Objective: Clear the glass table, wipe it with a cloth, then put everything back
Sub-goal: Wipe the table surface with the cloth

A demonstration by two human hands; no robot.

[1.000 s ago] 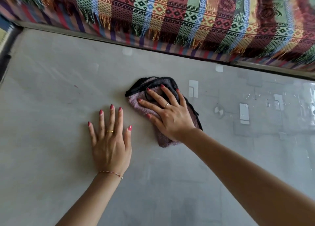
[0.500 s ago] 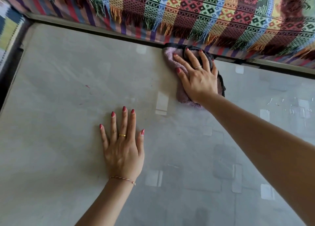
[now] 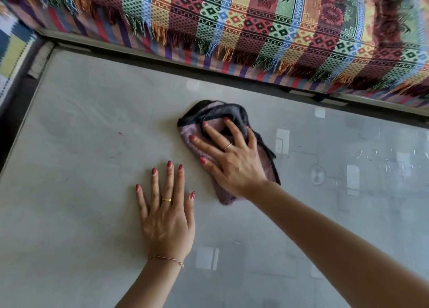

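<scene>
A crumpled pink cloth with a dark border (image 3: 218, 114) lies on the glass table (image 3: 81, 145), a little right of its middle. My right hand (image 3: 232, 161) lies on top of the cloth with fingers spread and presses it against the glass. My left hand (image 3: 166, 214) rests flat on the bare glass just left of the cloth, fingers straight and close together, holding nothing. The glass reflects pale rectangles and shows a few small specks.
A sofa covered with a colourful patterned fringed throw (image 3: 255, 21) runs along the table's far edge. The table's dark frame (image 3: 144, 56) borders the far side. A patterned rug (image 3: 11, 52) shows at the far left. Water streaks (image 3: 380, 159) lie at the right.
My right hand has pulled the cloth back from the far edge by the sofa toward the table's middle. My left hand has stayed flat on the glass.
</scene>
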